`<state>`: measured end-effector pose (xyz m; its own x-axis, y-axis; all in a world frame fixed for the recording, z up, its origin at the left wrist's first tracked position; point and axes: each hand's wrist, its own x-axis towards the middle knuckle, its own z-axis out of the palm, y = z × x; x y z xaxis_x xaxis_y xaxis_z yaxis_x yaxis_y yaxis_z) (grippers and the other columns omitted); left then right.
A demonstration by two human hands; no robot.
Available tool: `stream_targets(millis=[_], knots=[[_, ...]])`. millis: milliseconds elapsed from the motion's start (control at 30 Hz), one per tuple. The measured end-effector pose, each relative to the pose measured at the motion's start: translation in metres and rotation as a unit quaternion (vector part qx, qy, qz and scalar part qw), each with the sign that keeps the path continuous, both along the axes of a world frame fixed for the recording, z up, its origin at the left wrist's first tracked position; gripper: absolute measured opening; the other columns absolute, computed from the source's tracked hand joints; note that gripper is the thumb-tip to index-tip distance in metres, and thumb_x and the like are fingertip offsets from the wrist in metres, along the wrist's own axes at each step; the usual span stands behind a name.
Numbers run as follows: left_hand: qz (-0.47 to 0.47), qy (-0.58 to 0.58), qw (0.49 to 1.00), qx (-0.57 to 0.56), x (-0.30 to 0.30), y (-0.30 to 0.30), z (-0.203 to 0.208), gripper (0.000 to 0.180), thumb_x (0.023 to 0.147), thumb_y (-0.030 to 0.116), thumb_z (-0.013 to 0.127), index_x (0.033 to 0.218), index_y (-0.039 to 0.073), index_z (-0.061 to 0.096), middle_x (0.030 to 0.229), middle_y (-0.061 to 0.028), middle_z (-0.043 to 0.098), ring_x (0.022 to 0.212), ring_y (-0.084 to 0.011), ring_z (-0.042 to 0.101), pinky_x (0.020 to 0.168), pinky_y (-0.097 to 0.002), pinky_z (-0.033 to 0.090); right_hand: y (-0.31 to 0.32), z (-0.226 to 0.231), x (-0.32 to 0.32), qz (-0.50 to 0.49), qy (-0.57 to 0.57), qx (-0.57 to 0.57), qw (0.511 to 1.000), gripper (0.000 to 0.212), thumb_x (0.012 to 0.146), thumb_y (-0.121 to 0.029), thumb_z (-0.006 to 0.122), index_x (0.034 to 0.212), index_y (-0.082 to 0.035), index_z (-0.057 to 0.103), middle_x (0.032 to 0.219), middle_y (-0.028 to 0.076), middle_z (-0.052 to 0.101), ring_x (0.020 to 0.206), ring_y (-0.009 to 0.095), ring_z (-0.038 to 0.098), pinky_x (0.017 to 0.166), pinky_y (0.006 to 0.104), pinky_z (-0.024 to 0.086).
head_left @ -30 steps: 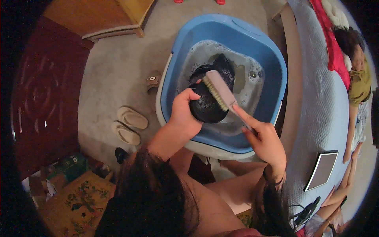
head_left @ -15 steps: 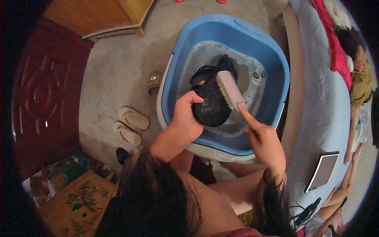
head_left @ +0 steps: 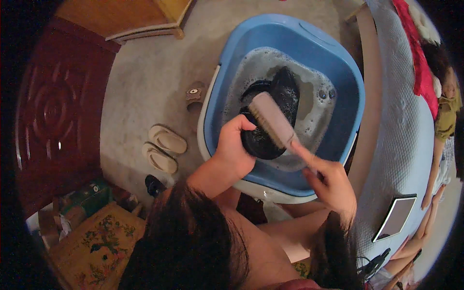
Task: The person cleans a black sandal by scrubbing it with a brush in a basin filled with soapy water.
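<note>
My left hand [head_left: 235, 149] is closed on the near end of a wet black shoe [head_left: 286, 95], thumb on top. The shoe is tilted over sudsy water in a blue basin [head_left: 347, 92], foam specks on its dark surface. My right hand [head_left: 331, 182] grips the handle of a pale pink scrub brush [head_left: 273, 116], index finger stretched along it. The brush's bristles lie against the shoe and cover part of it. A dark curved piece [head_left: 256, 88] shows beside the shoe; I cannot tell whether it belongs to it.
Beige slippers [head_left: 166, 139] and a brown slipper [head_left: 194, 94] lie on the floor left of the basin. On the right, a bed [head_left: 394, 135] holds a tablet [head_left: 395, 218] and people lying down. A patterned wooden table [head_left: 104, 241] stands at the lower left.
The brush has moved left across the shoe toward my left thumb, now covering more of its middle. My left hand keeps its hold. The whole view has shifted slightly.
</note>
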<state>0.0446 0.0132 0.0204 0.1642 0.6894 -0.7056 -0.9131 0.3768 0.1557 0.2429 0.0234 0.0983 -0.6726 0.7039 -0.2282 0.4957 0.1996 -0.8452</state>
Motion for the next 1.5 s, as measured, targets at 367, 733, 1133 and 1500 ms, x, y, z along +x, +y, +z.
stream_targets(millis=[367, 733, 1133, 1500], knots=[[0.003, -0.006, 1.0, 0.028, 0.0, -0.002, -0.005, 0.047, 0.064, 0.018, 0.045, 0.107, 0.002, 0.051, 0.102, -0.0141, 0.058, 0.094, -0.0305, 0.056, 0.088, -0.0437, 0.043, 0.001, 0.001, -0.004, -0.031, -0.069, 0.001, 0.997, 0.057, 0.074, 0.006, 0.051, 0.126, -0.018, 0.044, 0.083, 0.023, 0.054, 0.066, 0.024, 0.047, 0.062, 0.0312, 0.042], [0.024, -0.02, 0.999, 0.021, -0.001, -0.002, -0.007, 0.048, 0.064, 0.018, 0.045, 0.108, 0.001, 0.05, 0.102, -0.0151, 0.057, 0.095, -0.0311, 0.055, 0.089, -0.0442, 0.042, -0.005, 0.002, -0.004, -0.024, -0.017, 0.001, 1.0, 0.055, 0.077, 0.001, 0.051, 0.127, -0.019, 0.042, 0.08, 0.025, 0.057, 0.076, 0.04, 0.056, 0.066, 0.0426, 0.044], [0.024, -0.06, 0.997, 0.038, -0.005, -0.002, -0.004, 0.043, 0.068, 0.006, 0.042, 0.11, 0.011, 0.049, 0.105, -0.0101, 0.054, 0.097, -0.0261, 0.053, 0.085, -0.0408, 0.044, -0.008, -0.003, -0.007, -0.09, -0.108, 0.03, 0.99, 0.058, 0.076, 0.005, 0.051, 0.128, -0.017, 0.041, 0.062, 0.019, 0.042, 0.05, 0.023, 0.034, 0.052, 0.0258, 0.037], [0.009, -0.011, 0.999, 0.033, 0.0, -0.002, -0.009, 0.047, 0.064, 0.018, 0.045, 0.109, 0.004, 0.051, 0.103, -0.0145, 0.058, 0.093, -0.0308, 0.056, 0.087, -0.0445, 0.043, -0.003, 0.013, -0.004, -0.05, -0.132, -0.048, 0.989, 0.058, 0.076, 0.0, 0.053, 0.128, -0.021, 0.04, 0.079, 0.026, 0.055, 0.07, 0.039, 0.056, 0.062, 0.0388, 0.045]])
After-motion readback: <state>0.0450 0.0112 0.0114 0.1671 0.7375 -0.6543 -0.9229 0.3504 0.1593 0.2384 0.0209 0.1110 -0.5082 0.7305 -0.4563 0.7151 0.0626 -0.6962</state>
